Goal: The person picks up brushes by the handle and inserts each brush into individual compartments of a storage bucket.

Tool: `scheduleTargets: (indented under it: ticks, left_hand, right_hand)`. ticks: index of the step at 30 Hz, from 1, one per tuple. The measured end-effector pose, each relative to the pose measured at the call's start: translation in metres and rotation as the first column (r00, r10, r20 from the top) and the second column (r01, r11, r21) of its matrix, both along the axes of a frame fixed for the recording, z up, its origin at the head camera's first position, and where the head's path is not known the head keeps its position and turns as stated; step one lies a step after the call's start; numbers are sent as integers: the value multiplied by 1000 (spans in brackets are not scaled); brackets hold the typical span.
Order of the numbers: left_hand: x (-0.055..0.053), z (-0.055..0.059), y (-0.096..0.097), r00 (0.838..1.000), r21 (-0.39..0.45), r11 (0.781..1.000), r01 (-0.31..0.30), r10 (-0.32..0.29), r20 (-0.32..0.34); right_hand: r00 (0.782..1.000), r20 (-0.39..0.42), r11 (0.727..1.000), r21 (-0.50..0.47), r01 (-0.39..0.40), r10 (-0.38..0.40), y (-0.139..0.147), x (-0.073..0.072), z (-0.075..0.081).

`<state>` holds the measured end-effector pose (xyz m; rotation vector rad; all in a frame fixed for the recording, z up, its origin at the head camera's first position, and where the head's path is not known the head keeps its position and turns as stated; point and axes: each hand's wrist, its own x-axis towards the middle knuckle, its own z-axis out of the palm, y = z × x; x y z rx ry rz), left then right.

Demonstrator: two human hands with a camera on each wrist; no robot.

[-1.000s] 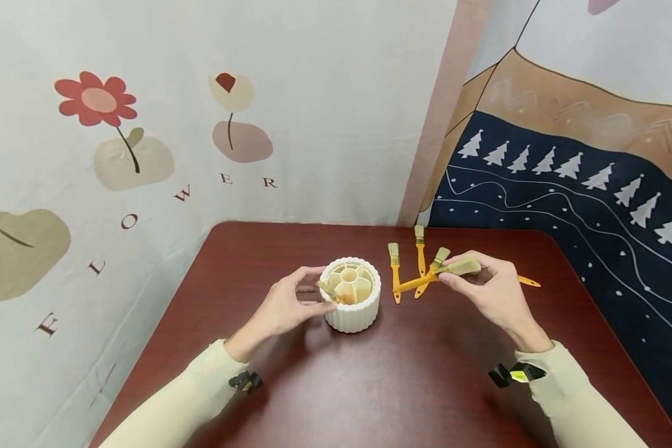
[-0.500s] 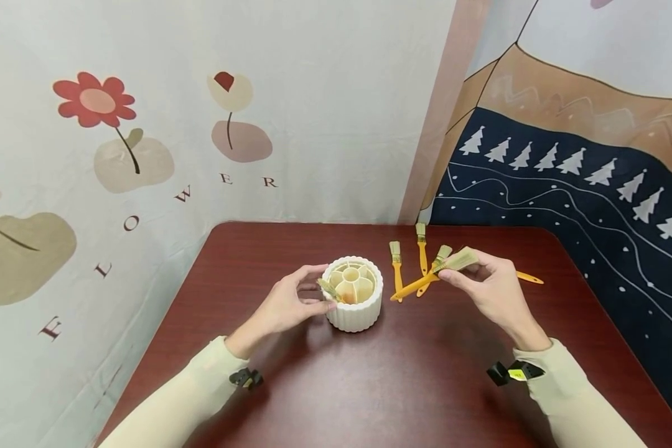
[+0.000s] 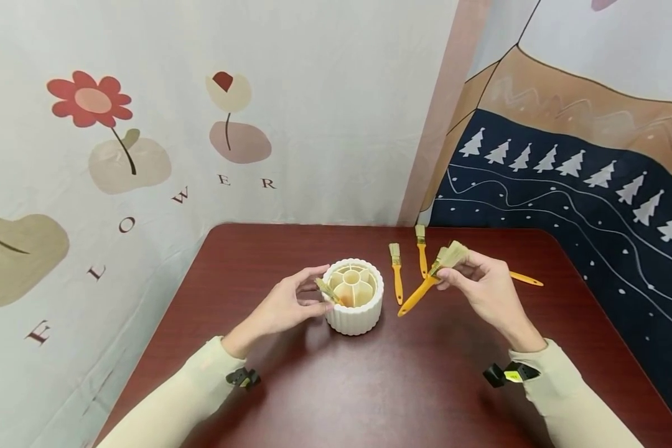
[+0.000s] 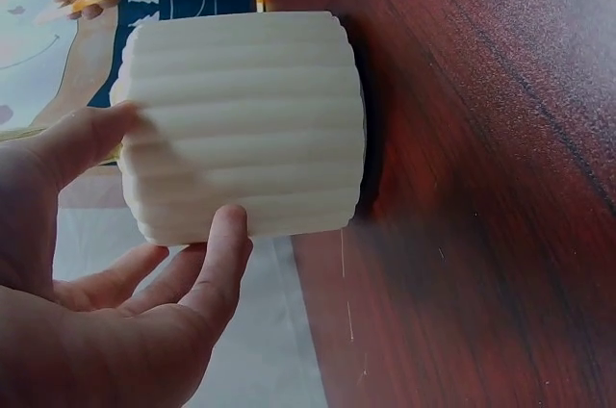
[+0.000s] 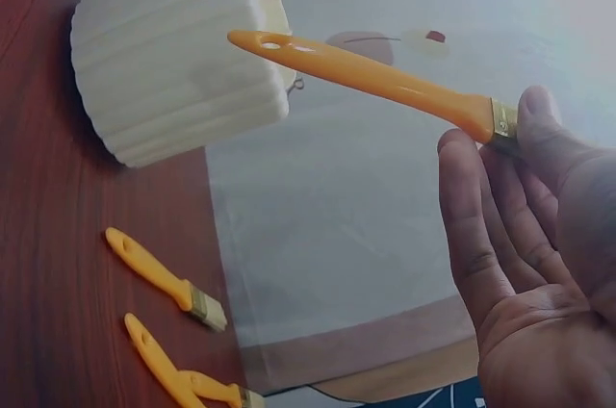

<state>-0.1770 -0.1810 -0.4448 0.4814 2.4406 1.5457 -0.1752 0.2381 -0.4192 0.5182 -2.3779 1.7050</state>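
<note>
Head view: left hand [image 3: 282, 305] grips the holder [image 3: 354, 320], probably steadying it. Right hand [image 3: 486, 291] pinches a brush [image 3: 424, 287], bristles [image 3: 455, 254] toward the desk's far edge [image 3: 291, 228]

Brushes [image 3: 396, 280]: 6 total. 1 in the white pot [image 3: 354, 320], 1 in the right hand [image 3: 490, 295], 4 on the table [image 3: 381, 392], 2 of those partly hidden. Pots: 1. Hands: 2, that one plus left hand [image 3: 282, 305]. Tables: 1. Black wrist units [image 3: 243, 378]: 2. Printed white trees [image 3: 600, 175]: 9.
</note>
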Motion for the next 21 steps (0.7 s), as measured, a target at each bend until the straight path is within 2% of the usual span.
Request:
scheduleTargets:
  ticks: [10, 16, 21]
  left_hand:
    - [5, -1, 3, 999, 10, 999, -34, 34, -2]
    - [9, 0, 6, 996, 6, 996, -86, 86, -14]
    - [17, 0, 10, 988, 0, 990, -143, 143, -62]
  right_hand:
    - [1000, 7, 999, -40, -14, 15, -9, -1, 6]
    - [1000, 4, 999, -46, -25, 25, -12, -1, 9]
    - [1000, -12, 998, -53, -21, 21, -17, -2, 9]
